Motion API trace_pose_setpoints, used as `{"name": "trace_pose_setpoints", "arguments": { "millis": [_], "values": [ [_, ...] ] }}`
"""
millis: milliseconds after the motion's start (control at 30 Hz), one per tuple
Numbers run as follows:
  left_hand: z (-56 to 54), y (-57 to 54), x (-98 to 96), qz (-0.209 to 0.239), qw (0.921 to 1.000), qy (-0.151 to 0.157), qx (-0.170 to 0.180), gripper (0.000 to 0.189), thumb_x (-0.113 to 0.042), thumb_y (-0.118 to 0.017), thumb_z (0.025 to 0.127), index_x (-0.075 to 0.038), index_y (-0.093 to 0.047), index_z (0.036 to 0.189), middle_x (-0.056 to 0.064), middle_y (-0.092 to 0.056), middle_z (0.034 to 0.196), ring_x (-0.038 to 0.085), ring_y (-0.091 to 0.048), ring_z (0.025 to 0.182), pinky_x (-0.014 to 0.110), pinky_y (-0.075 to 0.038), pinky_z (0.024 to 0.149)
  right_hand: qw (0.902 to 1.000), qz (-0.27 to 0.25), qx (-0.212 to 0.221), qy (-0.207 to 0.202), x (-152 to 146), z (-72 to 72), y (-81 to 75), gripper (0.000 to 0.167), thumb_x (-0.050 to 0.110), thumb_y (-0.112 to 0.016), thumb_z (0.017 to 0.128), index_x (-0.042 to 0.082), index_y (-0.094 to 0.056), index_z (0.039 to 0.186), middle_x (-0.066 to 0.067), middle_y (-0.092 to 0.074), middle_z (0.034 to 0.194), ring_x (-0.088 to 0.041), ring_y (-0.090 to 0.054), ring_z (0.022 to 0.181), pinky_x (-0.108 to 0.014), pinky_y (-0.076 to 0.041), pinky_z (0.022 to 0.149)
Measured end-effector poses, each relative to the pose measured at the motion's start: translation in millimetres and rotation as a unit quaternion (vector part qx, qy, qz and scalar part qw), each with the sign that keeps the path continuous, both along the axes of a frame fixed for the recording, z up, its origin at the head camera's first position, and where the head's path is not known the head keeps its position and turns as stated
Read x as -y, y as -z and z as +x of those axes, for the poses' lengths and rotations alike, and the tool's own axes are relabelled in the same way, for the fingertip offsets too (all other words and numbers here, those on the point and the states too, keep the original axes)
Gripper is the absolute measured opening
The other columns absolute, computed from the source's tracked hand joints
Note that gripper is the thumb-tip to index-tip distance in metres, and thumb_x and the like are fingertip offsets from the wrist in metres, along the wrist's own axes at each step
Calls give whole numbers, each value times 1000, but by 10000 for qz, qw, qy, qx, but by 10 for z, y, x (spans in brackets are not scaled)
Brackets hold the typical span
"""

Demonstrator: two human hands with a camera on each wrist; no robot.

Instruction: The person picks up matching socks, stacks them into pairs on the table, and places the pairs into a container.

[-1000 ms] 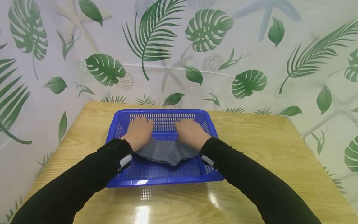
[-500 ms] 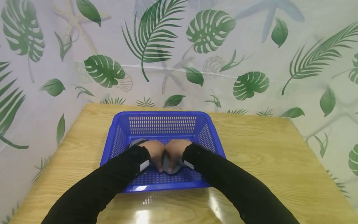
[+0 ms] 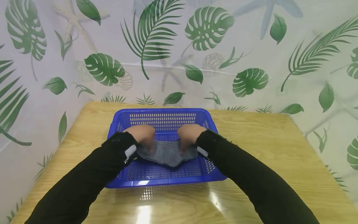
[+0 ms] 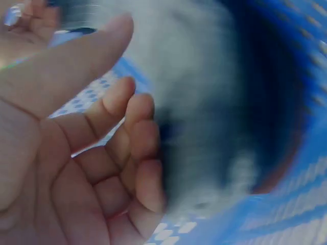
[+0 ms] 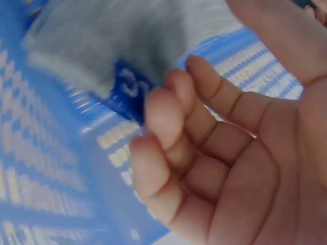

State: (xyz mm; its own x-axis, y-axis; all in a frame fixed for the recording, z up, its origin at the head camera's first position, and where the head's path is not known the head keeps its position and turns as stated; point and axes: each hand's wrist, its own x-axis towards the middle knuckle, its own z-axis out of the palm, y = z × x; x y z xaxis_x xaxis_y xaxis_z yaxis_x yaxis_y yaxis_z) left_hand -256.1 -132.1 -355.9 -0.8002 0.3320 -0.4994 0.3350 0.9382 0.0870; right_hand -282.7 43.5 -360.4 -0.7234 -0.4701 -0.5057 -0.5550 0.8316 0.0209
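A grey fabric piece (image 3: 167,151) with stitched rows along its far edge lies in a blue perforated basket (image 3: 165,182). My left hand (image 3: 142,133) is over its left end, thumb pointing down at the fabric. Over the other end is my right hand (image 3: 190,133), in a mirrored pose. In the left wrist view the fingers of my left hand (image 4: 97,153) are loosely bent, tips beside the blurred fabric (image 4: 189,61), thumb apart from them. The right wrist view has a blue label (image 5: 132,89) with white marks by the loosely bent fingertips of my right hand (image 5: 225,153).
The basket stands on a wood-grain table (image 3: 251,149), with raised walls around both hands. A leaf-patterned curtain (image 3: 212,68) hangs behind the table and along its sides.
Half a second ago my hands were together at the middle of the fabric; now they are apart, one over each end. The fabric's stitched middle shows again between them.
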Motion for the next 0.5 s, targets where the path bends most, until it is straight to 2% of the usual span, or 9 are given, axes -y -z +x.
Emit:
{"name": "trace_pose_setpoints", "arguments": {
  "millis": [67, 167, 267, 333, 400, 500],
  "values": [
    [38, 61, 49, -239, 9997, -74, -39, 26, -26, -83, 75, -6, -67, 79, 4, -61, 83, 19, -53, 78, 36, -51, 79, 9998, 89, -170, 104, -66, 19, 62, 38, 36, -90, 63, 13, -67, 82, -1, -65, 89, -18, -59, 81, -39, -53, 77],
    [131, 153, 85, -209, 9995, -180, -157, 31, -25, -87, 70, -3, -68, 82, 9, -65, 90, 22, -59, 86, 40, -52, 87, 9995, -48, -318, 70, -131, 101, 194, 44, 40, -91, 60, 12, -65, 81, -3, -65, 87, -20, -61, 82, -40, -53, 78],
    [215, 221, 99, 125, 9987, -63, -489, 31, -19, -91, 63, -3, -68, 77, 10, -67, 85, 25, -63, 83, 39, -53, 82, 9980, -199, -599, -27, -158, 178, 307, 51, 42, -92, 57, 11, -63, 84, -4, -65, 85, -22, -62, 82, -40, -53, 78],
    [242, 259, 88, 194, 9979, -23, -613, 31, -17, -92, 60, -3, -68, 74, 11, -66, 82, 26, -63, 81, 39, -54, 81, 9971, -240, -725, -40, -166, 216, 349, 53, 41, -93, 56, 9, -64, 87, -5, -66, 87, -23, -63, 83, -40, -53, 79],
    [254, 304, 73, 230, 9976, -15, -646, 31, -16, -92, 59, -4, -67, 73, 10, -66, 80, 26, -63, 80, 40, -54, 80, 9971, -249, -719, 30, -168, 233, 373, 53, 40, -94, 55, 9, -64, 87, -6, -66, 87, -23, -63, 83, -40, -53, 80],
    [245, 342, 30, 155, 9991, -148, -377, 29, -20, -90, 65, -5, -68, 76, 8, -65, 83, 23, -61, 82, 41, -53, 84, 9987, -230, -435, 158, -204, 246, 349, 47, 39, -93, 58, 9, -63, 81, -4, -64, 82, -20, -60, 79, -39, -53, 78]
  ]
}}
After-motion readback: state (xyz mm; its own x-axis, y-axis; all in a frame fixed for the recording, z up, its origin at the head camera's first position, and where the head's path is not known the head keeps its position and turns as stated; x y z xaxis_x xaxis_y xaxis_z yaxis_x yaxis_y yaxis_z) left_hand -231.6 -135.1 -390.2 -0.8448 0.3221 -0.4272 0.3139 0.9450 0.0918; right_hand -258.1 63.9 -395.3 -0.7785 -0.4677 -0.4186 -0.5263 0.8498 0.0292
